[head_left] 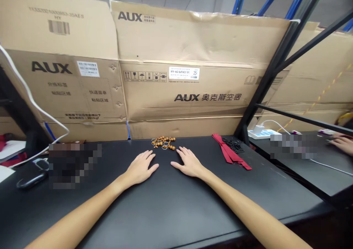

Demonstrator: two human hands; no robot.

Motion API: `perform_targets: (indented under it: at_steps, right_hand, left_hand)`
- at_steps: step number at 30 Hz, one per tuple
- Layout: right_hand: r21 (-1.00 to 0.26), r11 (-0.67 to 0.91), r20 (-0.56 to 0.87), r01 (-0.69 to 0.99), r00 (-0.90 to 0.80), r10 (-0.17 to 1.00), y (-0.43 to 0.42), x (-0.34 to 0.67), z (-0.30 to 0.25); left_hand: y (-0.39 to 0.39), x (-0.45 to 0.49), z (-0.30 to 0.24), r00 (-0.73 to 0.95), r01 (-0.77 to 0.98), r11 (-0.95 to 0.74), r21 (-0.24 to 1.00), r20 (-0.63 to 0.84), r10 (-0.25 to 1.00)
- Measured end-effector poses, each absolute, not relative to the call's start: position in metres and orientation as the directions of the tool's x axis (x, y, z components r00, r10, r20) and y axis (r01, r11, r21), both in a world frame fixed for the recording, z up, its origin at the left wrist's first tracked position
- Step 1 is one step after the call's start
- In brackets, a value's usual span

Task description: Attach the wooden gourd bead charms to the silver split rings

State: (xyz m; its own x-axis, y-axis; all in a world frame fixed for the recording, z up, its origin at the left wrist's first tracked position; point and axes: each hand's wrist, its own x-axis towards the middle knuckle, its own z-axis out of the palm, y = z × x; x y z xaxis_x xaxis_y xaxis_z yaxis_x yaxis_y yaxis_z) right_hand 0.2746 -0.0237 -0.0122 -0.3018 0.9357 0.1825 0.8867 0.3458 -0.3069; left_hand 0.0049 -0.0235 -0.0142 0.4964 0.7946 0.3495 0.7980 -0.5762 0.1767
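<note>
Gold beads with pale rings (165, 146) lie in a loose cluster on the black table (165, 212), toward its far edge and just beyond the fingertips of both hands. The left hand (140, 168) is palm down, its fingers extended close together and its thumb spread toward the middle. The right hand (190, 163) mirrors it — palm down, fingers stretched forward, thumb out to the side — and is near the cluster's right end. Whether the palms press on the surface I cannot tell. Farther right lie crossed red strips (228, 153), with a pile of small black pieces (234, 145) just beside them. Printed cardboard (154, 91) stands upright behind the table. Another person's hand (344, 144) shows at the far right.
</note>
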Motion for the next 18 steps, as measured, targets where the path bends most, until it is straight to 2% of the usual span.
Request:
perform_targets:
  at_steps: [4, 14, 18]
  right_hand:
    - [-0.297, 0.353, 0.139, 0.888, -0.325, 0.935, -0.031, 0.27, -0.008]
    - [-0.314, 0.429, 0.153, 0.847, -0.401, 0.903, -0.046, 0.263, -0.001]
    - [-0.317, 0.457, 0.116, 0.831, -0.444, 0.889, -0.048, 0.263, 0.002]
  left_hand:
    - [-0.028, 0.005, -0.011, 0.538, 0.768, -0.613, 0.186, 0.33, 0.775]
    - [-0.042, 0.008, 0.005, 0.617, 0.732, -0.654, 0.191, 0.221, 0.755]
    - [-0.045, 0.007, 0.007, 0.664, 0.698, -0.695, 0.174, 0.209, 0.718]
